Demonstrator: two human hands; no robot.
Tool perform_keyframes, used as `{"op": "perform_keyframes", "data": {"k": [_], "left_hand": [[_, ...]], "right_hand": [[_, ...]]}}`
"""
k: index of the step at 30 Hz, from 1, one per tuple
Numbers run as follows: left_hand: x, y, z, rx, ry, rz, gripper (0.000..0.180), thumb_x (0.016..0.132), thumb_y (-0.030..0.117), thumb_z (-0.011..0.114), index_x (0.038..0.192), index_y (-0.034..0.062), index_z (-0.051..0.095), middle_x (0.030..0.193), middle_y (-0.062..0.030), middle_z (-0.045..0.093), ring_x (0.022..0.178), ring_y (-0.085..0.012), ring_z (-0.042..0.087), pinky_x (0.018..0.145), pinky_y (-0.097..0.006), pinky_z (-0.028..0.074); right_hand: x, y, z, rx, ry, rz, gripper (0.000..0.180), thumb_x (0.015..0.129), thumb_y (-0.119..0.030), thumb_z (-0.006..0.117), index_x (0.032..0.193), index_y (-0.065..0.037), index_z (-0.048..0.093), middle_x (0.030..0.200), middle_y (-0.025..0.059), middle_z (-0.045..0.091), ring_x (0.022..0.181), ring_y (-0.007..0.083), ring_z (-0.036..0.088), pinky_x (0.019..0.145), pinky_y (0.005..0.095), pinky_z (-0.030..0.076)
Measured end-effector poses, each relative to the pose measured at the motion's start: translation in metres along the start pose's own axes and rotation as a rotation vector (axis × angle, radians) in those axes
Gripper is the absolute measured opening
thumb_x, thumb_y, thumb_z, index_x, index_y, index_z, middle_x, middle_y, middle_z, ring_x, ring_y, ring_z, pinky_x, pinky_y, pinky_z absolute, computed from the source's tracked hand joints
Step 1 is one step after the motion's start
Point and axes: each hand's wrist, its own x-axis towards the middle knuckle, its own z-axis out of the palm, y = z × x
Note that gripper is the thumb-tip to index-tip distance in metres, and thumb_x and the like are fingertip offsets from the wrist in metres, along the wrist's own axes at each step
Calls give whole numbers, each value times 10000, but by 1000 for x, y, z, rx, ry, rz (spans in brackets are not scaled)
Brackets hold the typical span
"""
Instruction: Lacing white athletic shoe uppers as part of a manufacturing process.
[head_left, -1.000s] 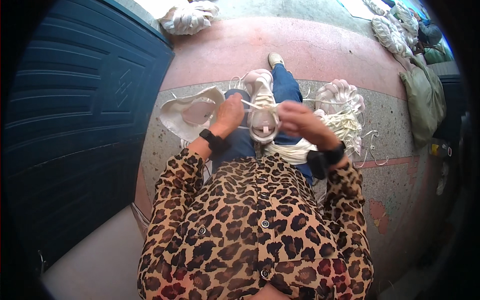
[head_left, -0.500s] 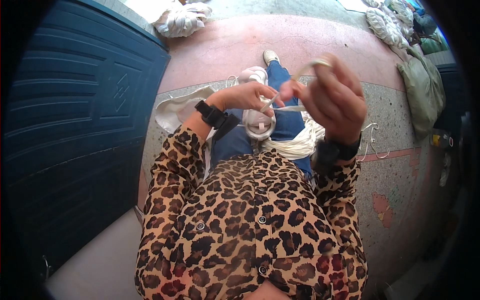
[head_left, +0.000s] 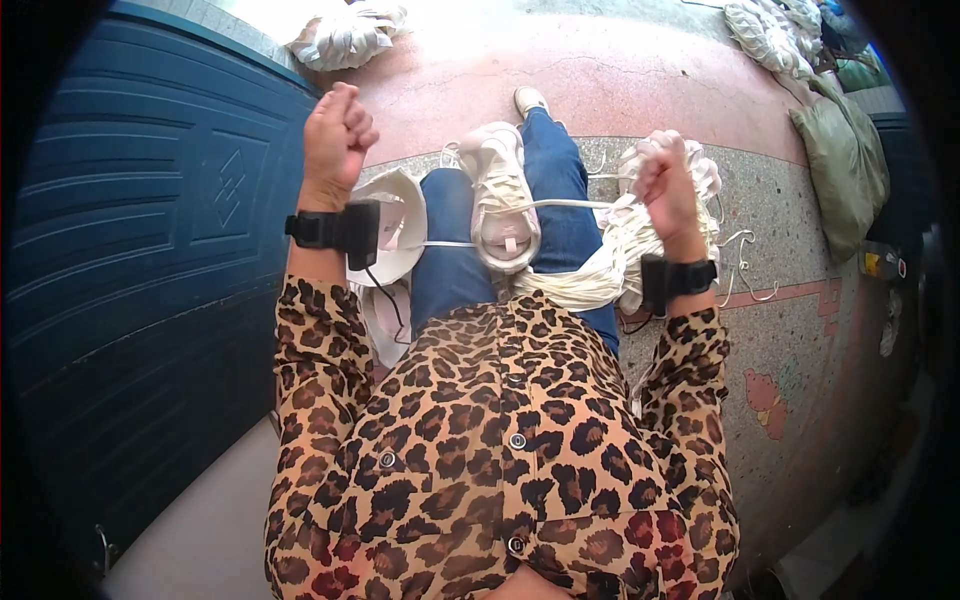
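A white and pale pink sneaker (head_left: 506,215) lies across my lap, its heel toward me and cream laces crisscrossed over its front. One shoelace (head_left: 565,203) stretches from it rightward to my right hand (head_left: 666,185), which is closed on it. Another length of lace runs left from the shoe toward my left wrist and disappears behind the black wristband. My left hand (head_left: 338,135) is a raised fist left of the shoe; what its fingers hold is hidden. A thick bundle of loose cream laces (head_left: 590,285) drapes over my right thigh.
More pale shoes (head_left: 705,175) lie beyond my right hand. A white curved-rimmed item (head_left: 405,215) and another shoe (head_left: 385,310) sit beside my left leg. A dark blue panelled door (head_left: 200,200) stands at the left, a grey-green sack (head_left: 845,170) at the right.
Both hands were together over the sneaker, working a lace. They have spread wide apart, left hand left and farther away, and lace now stretches out on both sides of the shoe.
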Motion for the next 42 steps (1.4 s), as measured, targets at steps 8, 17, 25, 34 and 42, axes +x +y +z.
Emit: {"op": "perform_keyframes", "data": {"k": [8,17,25,34,42], "left_hand": [[-28,-159,36,1588,-518,385,163,845,186,732,969,80,727,873,-92,619,892,-309,575,846,-396,500],[-41,-123,72,1579,-600,-120,206,940,211,643,978,25,723,805,-76,660,780,-223,637,768,-369,515],[-52,-93,23,1588,-497,-600,374,922,98,634,1287,20,599,736,-58,687,520,-133,610,468,-277,477],[-38,-67,44,261,-161,-209,309,1042,249,564,1250,23,597,973,-71,689,794,-135,642,781,-335,538],[-15,-51,6,612,-106,19,272,1057,222,519,1034,-7,663,881,-63,639,743,-210,587,745,-364,496]], "right_hand": [[-45,105,28,-983,-424,-88,222,931,-152,628,994,33,733,794,143,718,725,231,673,693,355,518],[-27,137,31,-1522,-283,-642,132,893,-101,560,902,8,633,984,185,622,957,366,575,841,458,483],[-16,138,36,-1783,-443,-772,132,851,-93,576,938,-15,638,1036,127,625,1020,307,580,856,424,459],[-30,129,46,-1845,-235,-977,163,849,-265,667,907,-115,688,888,33,599,960,223,569,840,372,386],[-25,132,33,-1863,-312,-802,208,832,-301,701,842,-94,720,879,52,633,947,246,576,824,427,378]]}}
